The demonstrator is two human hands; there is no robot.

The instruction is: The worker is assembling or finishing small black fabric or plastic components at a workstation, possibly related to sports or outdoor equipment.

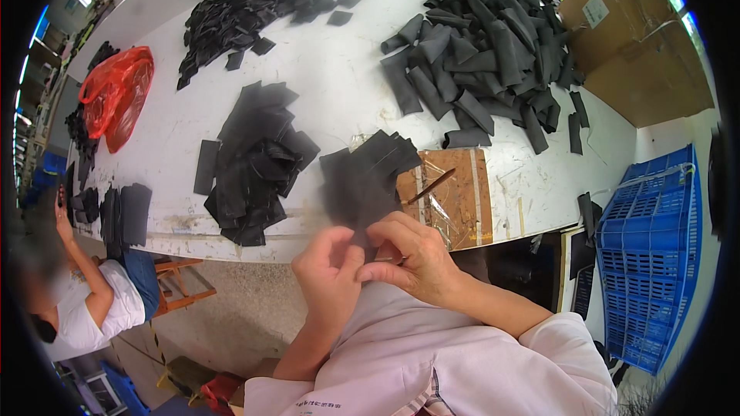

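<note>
My left hand (327, 266) and my right hand (412, 256) meet at the table's front edge, fingers pinched together. Between their fingertips is a small black piece of sheet material (360, 237), blurred and mostly hidden by the fingers. Just beyond lies a loose stack of flat black pieces (378, 162), its near part smeared. Right of that stack is a worn brown board (470, 192) with clear tape on it and a thin dark brown stick-like tool (432, 186) across it. To the left sits a heap of larger black strips (254, 162).
Small black squares (239, 19) cover the far left; a big pile of rolled black tubes (501, 38) fills the far right. A cardboard box (640, 46), a blue crate (647, 254) and a red plastic bag (119, 96) stand around. At left another person (100, 293) sits.
</note>
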